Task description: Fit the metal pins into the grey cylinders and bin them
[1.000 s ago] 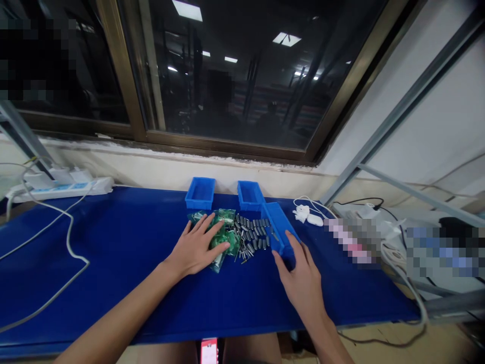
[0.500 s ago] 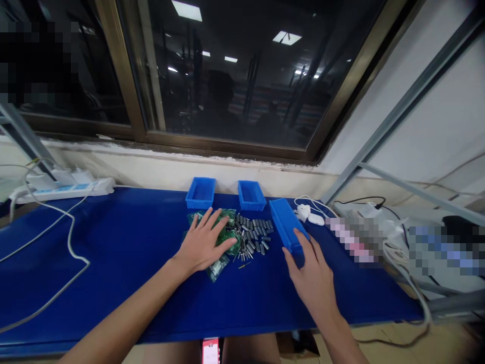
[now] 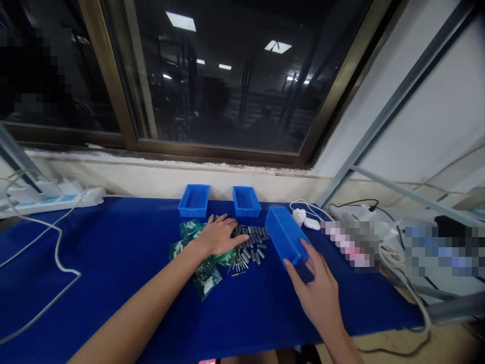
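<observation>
My left hand (image 3: 217,236) lies palm down with its fingers spread, over a pile of green circuit boards in clear bags (image 3: 206,278) and dark cylindrical parts (image 3: 253,242). Whether it presses on them cannot be made out. A few thin metal pins (image 3: 238,265) stick out below its thumb. My right hand (image 3: 316,283) grips the near end of a long blue plastic bin (image 3: 284,230), thumb on the left side and fingers on the right. The bin's inside now shows, and it seems tilted toward me.
Two smaller blue trays, a left one (image 3: 194,200) and a right one (image 3: 246,201), stand at the back edge of the blue table (image 3: 113,273). White earphones case (image 3: 311,223) and cables lie right of the bin. A power strip (image 3: 56,202) with cords sits at left.
My left hand has slid right, uncovering more bagged boards. The right hand has closed around the end of the long blue bin, which has tipped so its inside shows. The view has shifted slightly.
</observation>
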A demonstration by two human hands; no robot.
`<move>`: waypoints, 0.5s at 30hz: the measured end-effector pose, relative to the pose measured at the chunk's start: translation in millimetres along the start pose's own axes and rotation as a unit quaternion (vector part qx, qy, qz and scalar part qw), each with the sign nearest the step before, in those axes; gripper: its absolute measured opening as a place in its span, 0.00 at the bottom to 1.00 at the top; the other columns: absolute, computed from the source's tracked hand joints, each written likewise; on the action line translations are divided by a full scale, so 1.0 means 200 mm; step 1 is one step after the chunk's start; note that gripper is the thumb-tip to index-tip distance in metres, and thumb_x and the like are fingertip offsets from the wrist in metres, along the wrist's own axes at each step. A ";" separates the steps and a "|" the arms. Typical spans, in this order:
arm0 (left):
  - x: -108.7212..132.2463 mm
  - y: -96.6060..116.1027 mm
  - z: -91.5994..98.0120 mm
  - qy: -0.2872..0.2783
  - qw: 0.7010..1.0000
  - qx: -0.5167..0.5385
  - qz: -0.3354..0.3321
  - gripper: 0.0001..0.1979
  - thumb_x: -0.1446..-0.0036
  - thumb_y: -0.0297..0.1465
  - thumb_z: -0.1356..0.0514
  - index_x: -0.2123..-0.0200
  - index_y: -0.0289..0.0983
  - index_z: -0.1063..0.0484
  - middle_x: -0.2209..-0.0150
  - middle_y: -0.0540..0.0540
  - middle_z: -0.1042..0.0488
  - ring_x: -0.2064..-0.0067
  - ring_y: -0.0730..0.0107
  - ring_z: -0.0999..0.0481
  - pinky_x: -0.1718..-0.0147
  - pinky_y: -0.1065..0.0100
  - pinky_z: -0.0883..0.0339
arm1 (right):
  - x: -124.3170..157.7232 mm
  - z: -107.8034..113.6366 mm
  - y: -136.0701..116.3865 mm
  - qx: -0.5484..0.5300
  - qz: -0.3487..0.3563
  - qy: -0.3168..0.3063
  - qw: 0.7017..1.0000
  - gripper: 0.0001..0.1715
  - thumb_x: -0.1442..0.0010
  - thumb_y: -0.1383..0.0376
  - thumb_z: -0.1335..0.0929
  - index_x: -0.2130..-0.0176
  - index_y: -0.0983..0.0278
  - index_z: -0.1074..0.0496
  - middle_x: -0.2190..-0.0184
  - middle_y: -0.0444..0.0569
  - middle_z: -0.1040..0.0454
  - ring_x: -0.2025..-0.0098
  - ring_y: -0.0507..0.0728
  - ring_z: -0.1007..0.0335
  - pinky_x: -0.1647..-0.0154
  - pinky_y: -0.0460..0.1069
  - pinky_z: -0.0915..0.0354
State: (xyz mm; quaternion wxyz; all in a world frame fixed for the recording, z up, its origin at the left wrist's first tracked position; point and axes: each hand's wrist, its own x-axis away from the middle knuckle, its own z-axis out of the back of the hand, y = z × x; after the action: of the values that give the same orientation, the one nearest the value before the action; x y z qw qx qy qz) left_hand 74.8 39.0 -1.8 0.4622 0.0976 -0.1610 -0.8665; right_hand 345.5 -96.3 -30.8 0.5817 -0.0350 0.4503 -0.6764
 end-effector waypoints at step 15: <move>0.28 0.15 0.06 0.307 0.950 0.029 -0.057 0.28 0.27 0.51 0.45 0.33 0.44 0.35 0.32 0.37 0.32 0.32 0.45 0.31 0.38 0.42 0.31 | -0.21 -0.31 -0.63 -0.494 -0.218 -0.064 0.839 0.42 0.51 0.49 0.18 0.51 0.53 0.45 0.55 0.42 0.24 0.61 0.56 0.20 0.57 0.54 0.21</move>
State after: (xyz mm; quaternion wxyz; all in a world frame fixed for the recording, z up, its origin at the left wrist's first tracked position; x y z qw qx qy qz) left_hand 62.9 -20.0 20.0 0.4363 0.3812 -0.0303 -0.8145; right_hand 228.6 -37.5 35.4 0.3527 -0.4584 0.6669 -0.4698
